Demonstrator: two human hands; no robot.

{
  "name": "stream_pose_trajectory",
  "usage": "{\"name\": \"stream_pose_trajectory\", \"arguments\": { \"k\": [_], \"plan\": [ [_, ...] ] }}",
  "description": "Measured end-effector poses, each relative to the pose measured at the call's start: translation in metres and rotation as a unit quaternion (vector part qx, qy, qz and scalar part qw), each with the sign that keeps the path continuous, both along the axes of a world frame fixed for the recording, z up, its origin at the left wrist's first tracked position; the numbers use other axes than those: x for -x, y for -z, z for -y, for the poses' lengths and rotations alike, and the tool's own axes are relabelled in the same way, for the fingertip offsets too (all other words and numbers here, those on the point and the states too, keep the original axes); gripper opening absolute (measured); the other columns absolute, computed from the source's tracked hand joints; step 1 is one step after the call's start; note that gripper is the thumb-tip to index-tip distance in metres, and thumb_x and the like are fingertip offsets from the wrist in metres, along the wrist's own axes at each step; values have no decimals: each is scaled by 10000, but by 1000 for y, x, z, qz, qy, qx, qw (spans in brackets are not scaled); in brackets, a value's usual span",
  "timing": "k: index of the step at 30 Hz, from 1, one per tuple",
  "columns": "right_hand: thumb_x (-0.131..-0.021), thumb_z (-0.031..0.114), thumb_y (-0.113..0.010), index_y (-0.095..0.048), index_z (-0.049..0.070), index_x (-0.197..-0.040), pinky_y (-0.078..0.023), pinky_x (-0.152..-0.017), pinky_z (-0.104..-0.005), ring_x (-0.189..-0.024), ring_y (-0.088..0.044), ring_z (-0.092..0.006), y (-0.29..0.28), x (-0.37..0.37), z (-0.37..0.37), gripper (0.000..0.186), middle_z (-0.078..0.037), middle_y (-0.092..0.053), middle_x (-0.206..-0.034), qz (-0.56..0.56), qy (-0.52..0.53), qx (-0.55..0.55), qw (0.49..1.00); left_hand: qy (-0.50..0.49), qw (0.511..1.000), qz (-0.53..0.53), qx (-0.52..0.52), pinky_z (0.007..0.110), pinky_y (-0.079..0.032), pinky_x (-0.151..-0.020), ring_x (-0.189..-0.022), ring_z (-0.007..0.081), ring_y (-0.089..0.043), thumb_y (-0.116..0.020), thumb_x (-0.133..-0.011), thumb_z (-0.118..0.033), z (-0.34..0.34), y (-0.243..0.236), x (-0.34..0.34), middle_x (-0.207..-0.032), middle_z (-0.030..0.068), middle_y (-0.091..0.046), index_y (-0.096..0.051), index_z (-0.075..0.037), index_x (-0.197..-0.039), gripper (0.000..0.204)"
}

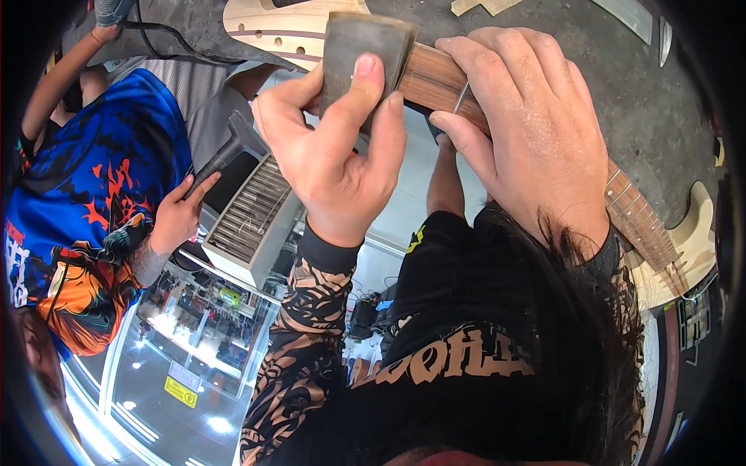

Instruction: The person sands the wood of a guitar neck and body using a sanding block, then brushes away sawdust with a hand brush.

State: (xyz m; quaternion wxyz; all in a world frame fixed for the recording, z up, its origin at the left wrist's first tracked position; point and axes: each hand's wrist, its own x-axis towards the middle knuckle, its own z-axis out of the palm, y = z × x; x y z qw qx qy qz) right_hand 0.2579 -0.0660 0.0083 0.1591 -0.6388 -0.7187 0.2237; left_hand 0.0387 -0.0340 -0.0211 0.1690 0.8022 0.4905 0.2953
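Pale wood (260, 15) on grey worktop (649, 116)

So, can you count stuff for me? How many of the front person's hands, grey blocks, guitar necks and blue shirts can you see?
Front person's hands: 2 (left hand, right hand)
Grey block: 1
Guitar neck: 1
Blue shirt: 1
Total: 5

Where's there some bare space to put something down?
The widest bare patch is on the grey surface, between the right hand, the shiny strips at the top and the pale guitar body. It's crowded at the left hand, where the dark block, fretted neck and drilled wooden piece bunch together.
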Motion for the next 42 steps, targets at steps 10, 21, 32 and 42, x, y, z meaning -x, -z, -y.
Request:
{"name": "stream_pose_trajectory", "arguments": {
  "k": [10,21,32,42],
  "plan": [
    [-894,292,-870,-656,110,-1447,-510,-1086,-473,-1336,-596,-328,0,0,-1,620,-78,-666,-1369,1,0,13,1000,1,1000,-4,-26,388,-445,-885,-975,289,-556,-951,-782,-85,-4,1,-4,-1141,148,-664,-873,-114,-1217,443],
    [-882,288,-874,-659,122,-1444,-511,-1080,-466,-1317,-605,-321,0,0,-4,624,-63,-673,-1350,1,4,7,1000,-2,1000,-14,-28,378,-455,-865,-986,288,-563,-946,-795,-82,-2,0,-6,-1134,146,-657,-873,-108,-1220,432],
    [-880,289,-878,-663,126,-1437,-513,-1076,-461,-1322,-607,-314,2,-1,-1,619,-57,-673,-1350,2,7,8,1000,-3,1000,-19,-16,362,-476,-863,-1008,287,-576,-944,-786,-59,3,-1,-4,-1135,147,-635,-874,-118,-1233,457],
    [-875,288,-878,-665,128,-1438,-525,-1075,-461,-1306,-619,-310,2,-1,0,622,-59,-674,-1346,-1,4,-1,1000,-6,1000,-10,-13,375,-457,-882,-1009,282,-567,-947,-806,-103,6,-3,-2,-1107,131,-622,-880,-131,-1218,418]
  ]
}}
